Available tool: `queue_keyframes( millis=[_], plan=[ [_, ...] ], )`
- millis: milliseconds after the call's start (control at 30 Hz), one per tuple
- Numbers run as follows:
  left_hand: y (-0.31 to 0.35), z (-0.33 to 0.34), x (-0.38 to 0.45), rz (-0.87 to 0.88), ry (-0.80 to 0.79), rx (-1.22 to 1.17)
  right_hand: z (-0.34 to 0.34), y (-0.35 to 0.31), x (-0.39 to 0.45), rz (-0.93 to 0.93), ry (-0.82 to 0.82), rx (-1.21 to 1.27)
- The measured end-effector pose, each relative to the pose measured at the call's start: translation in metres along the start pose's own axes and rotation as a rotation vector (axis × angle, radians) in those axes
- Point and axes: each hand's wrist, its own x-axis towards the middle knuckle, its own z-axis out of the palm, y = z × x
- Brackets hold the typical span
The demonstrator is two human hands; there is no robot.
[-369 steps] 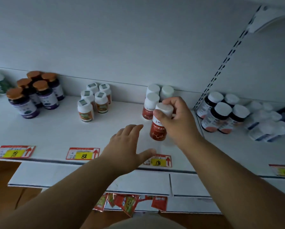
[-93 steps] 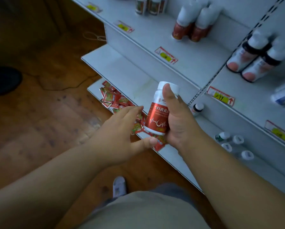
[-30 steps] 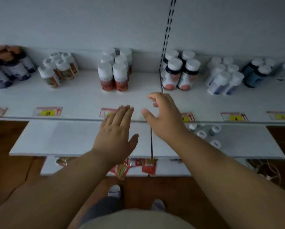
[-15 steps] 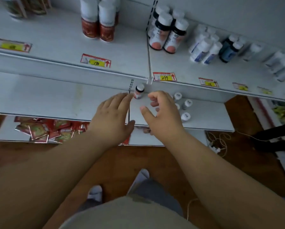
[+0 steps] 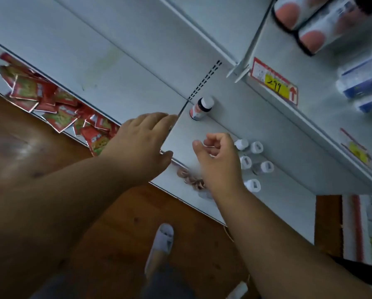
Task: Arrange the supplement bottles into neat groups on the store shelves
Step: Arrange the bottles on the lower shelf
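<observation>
A lone bottle with a white cap, black collar and pink-and-white label [image 5: 201,108] stands at the back of the lower shelf [image 5: 292,197], by the slotted upright. Several small white-capped bottles [image 5: 254,160] stand to its right. My left hand [image 5: 142,145] hovers flat at the shelf's left edge, holding nothing. My right hand [image 5: 218,160] hangs over the shelf with fingers loosely curled and nothing in them, between the lone bottle and the small ones. Larger bottles with the same pink label [image 5: 310,22] stand on the upper shelf.
Red sachets [image 5: 51,102] lie heaped on the bottom shelf at left. A price tag [image 5: 274,83] marks the upper shelf's edge, with white-and-blue bottles [image 5: 364,87] beyond it. The wooden floor and my slippered foot [image 5: 160,244] are below.
The view has dropped and tilted from the upper shelf to the lower one. Both hands have come down toward the lower shelf, still holding nothing, and my right fingers have curled in.
</observation>
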Motion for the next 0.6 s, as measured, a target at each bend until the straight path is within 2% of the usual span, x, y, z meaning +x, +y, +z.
queue_keyframes(
  millis=[133, 333, 600],
  plan=[
    [-0.005, 0.071, 0.041, -0.062, 0.033, -0.025, 0.018, 0.068, 0.062, 0.06, -0.032, 0.023],
    [-0.031, 0.165, 0.088, -0.052, 0.046, -0.032, 0.066, 0.157, 0.146, 0.107, 0.081, 0.05],
    [-0.061, 0.236, 0.148, -0.005, 0.125, -0.003, 0.093, 0.189, 0.264, -0.039, 0.203, 0.0]
  ],
)
